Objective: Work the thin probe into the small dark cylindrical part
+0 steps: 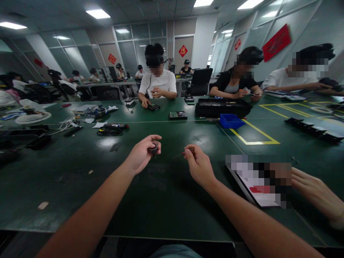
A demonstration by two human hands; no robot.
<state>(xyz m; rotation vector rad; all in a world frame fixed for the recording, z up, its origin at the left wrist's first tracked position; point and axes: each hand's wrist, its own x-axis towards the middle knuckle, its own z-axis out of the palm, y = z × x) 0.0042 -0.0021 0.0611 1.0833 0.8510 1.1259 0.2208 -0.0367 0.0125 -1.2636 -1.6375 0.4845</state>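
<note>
**Small black part and thin tool held above the green table**

Left fingertips (pixel 156 140) clamped around a small round black part (pixel 153 148), thumb and forefinger curled over the top, apparently to keep one face turned toward the tool. Part raised clear of the table (pixel 80 186), near the middle of the scene, just left of the right hand.

Right fingertips (pixel 191 150) pinched together on a thin screwdriver-like tool (pixel 180 154), red at the grip, tip pointing left toward the part but not touching it. Pinch grip near the handle end, suited to fine aiming.

Left hand (pixel 141 156) and right hand (pixel 200 166) level with each other, close but apart, forearms reaching in from the near edge.

Further out: another person's hand (pixel 314 191) at near right beside a blurred flat item. Blue bin (pixel 231 120) and black tray (pixel 223 106) far right of centre; circuit board (pixel 177 115) and coiled black cable (pixel 110 130) farther back. Seated co-workers along the far side.
</note>
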